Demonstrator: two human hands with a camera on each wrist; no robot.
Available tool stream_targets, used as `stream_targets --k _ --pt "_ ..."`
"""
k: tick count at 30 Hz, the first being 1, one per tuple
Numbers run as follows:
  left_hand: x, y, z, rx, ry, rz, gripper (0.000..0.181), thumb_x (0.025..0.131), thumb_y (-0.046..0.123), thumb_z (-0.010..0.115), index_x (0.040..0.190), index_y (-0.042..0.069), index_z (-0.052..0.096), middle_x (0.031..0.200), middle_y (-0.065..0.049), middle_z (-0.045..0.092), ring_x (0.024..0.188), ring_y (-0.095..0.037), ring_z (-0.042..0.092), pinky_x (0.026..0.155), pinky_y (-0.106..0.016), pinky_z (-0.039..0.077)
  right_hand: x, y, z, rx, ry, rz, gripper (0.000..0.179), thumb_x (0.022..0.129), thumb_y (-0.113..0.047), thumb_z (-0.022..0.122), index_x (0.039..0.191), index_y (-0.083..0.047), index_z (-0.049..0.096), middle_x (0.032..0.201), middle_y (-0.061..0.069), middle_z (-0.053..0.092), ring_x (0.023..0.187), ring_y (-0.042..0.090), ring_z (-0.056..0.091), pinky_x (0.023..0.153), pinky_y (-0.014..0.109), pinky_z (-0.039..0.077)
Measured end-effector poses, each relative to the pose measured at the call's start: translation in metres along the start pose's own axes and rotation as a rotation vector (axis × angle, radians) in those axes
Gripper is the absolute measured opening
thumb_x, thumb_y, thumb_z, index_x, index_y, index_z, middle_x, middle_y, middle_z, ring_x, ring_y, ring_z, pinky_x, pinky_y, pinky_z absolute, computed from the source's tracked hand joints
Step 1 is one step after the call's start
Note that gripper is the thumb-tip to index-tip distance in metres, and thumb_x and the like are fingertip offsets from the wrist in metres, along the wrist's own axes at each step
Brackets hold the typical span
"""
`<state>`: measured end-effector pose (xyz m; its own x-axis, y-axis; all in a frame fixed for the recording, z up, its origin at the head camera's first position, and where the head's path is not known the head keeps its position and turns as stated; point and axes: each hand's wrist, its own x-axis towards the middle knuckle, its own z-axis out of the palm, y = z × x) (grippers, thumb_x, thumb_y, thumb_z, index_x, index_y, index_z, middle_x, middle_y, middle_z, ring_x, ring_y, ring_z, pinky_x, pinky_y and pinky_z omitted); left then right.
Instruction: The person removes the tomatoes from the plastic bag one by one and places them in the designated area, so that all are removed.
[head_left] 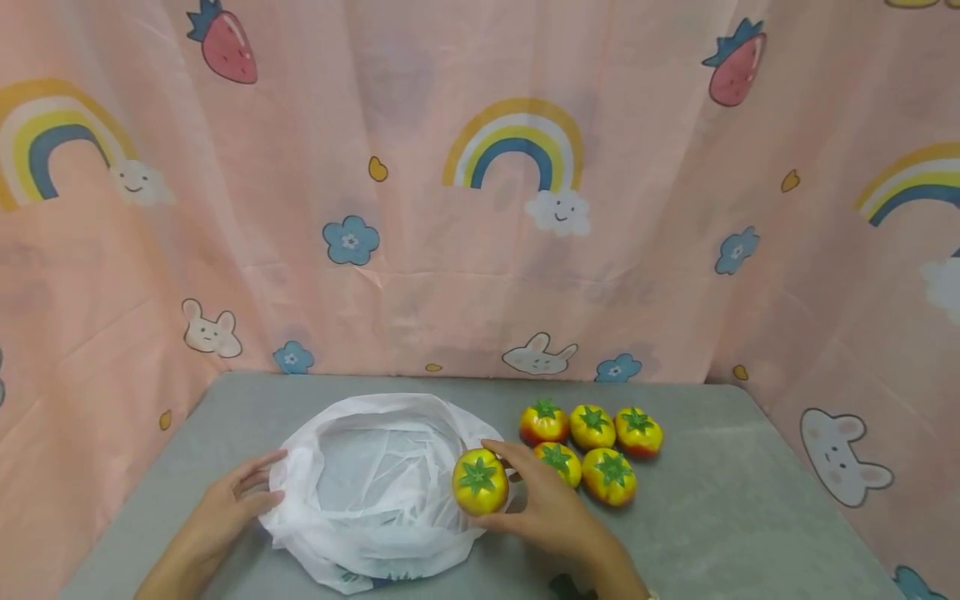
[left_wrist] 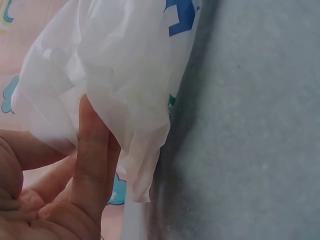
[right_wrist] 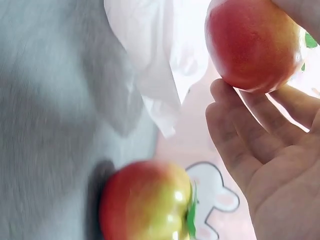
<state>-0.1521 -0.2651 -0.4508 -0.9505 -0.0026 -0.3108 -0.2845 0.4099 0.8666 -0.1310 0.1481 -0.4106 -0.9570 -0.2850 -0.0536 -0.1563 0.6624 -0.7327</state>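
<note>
A white plastic bag (head_left: 360,546) lies with its mouth spread wide on the grey table. My left hand (head_left: 217,517) pinches the bag's left rim between thumb and fingers; the left wrist view shows the thin film (left_wrist: 125,75) running between them. At the bag's right rim, my right hand (head_left: 551,508) holds a yellow-red tomato (head_left: 480,482) with a green leafy top, thumb and fingers on its sides. Its red underside (right_wrist: 252,45) shows in the right wrist view. Several similar tomatoes (head_left: 609,477) sit close together right of the bag, one partly behind my right hand.
The grey tabletop (head_left: 735,508) extends to the right of the tomatoes. A pink curtain (head_left: 450,317) printed with rainbows, rabbits and flowers encloses the back and sides. Something small and dark (head_left: 567,587) lies at the front edge by my right forearm.
</note>
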Motion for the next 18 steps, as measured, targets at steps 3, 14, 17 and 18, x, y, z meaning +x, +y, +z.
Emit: stream_targets --k 3,14,17,18 --pt "0.002 0.002 0.001 -0.006 0.003 -0.012 0.075 0.091 0.02 0.069 0.156 0.011 0.032 0.144 -0.024 0.05 0.125 -0.027 0.05 0.103 -0.042 0.046 -0.005 0.003 -0.006 -0.005 0.026 0.02 0.087 0.072 -0.049 0.085 0.146 -0.024 0.047 0.143 -0.002 0.053 0.116 0.02 0.055 0.102 0.052 0.051" --pt "0.008 0.003 0.005 -0.012 0.011 -0.026 0.073 0.09 0.016 0.069 0.154 0.009 0.034 0.146 -0.029 0.046 0.125 -0.032 0.054 0.104 -0.054 0.046 -0.019 0.018 -0.022 -0.023 0.093 0.073 0.084 0.071 -0.041 0.087 0.144 -0.031 0.047 0.149 -0.007 0.049 0.13 0.02 0.049 0.11 0.057 0.043" --pt "0.009 0.002 0.005 -0.019 0.005 -0.035 0.073 0.09 0.016 0.069 0.154 0.009 0.033 0.148 -0.03 0.044 0.127 -0.035 0.052 0.105 -0.056 0.045 -0.023 0.021 -0.025 -0.03 0.102 0.088 0.085 0.071 -0.042 0.087 0.145 -0.031 0.047 0.149 -0.007 0.048 0.131 0.021 0.048 0.11 0.06 0.041" --pt "0.009 0.001 0.005 -0.021 0.004 -0.038 0.073 0.09 0.016 0.069 0.154 0.008 0.033 0.148 -0.03 0.044 0.128 -0.035 0.052 0.105 -0.056 0.045 -0.025 0.022 -0.026 -0.033 0.106 0.104 0.085 0.071 -0.043 0.087 0.145 -0.032 0.047 0.149 -0.007 0.048 0.131 0.021 0.048 0.11 0.06 0.041"
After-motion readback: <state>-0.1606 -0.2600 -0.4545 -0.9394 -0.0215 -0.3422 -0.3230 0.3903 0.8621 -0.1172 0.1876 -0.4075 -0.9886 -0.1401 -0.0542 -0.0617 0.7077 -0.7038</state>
